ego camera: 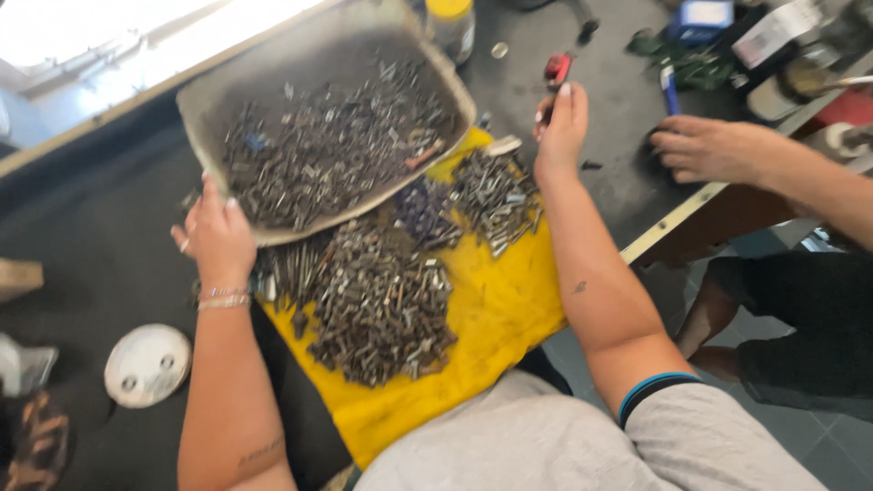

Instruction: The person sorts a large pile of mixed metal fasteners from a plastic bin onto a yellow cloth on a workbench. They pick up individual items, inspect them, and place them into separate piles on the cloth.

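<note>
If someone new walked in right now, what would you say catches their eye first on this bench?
Probably the bright yellow cloth at the table's near edge, heaped with piles of screws and bolts. Above it, the left hand grips the rim of a grey tray full of more hardware, while the right hand is raised beside it. Another person's hand rests at the right.

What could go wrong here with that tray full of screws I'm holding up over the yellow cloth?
The tray looks tilted and only the left hand grips its near edge, so screws could slide out at once and mix into the sorted piles below. The right hand is off to the side, not steadying it. Piles near the yellow cloth's edge could roll off the table.
</note>
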